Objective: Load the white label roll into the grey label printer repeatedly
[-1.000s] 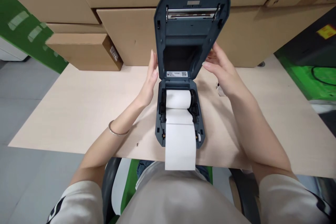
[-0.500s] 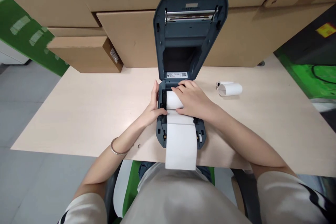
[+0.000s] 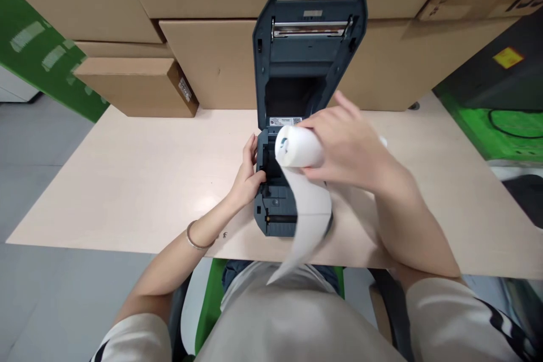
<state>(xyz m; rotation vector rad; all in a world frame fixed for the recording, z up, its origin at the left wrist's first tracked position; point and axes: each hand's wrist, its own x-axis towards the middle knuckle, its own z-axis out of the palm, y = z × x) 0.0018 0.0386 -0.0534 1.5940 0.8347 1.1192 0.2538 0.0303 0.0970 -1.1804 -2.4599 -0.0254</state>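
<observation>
A dark grey label printer (image 3: 275,226) stands on the table, its lid (image 3: 311,54) raised and leaning back. My left hand (image 3: 248,175) grips the left wall of the printer's base, thumb over the inner edge and fingers along the outside. Above the bay, my right hand (image 3: 348,147) is closed round a white label roll (image 3: 299,147), one end of its core facing left. A loose strip of labels (image 3: 311,209) curls down from the roll towards my lap. Inside the base, the black roller (image 3: 282,219) and part of the bay show; the roll and strip hide the right side.
Cardboard boxes (image 3: 212,62) line the back of the table (image 3: 148,181), with a smaller flat box (image 3: 131,87) at the back left. Behind my right hand, a bit of another white roll (image 3: 383,141) peeks out. A tiny scrap (image 3: 224,235) lies near the front edge.
The label roll has come up out of the printer's bay in my right hand, drawing its strip along, which now hangs bent. My left hand has stayed at the printer's left side.
</observation>
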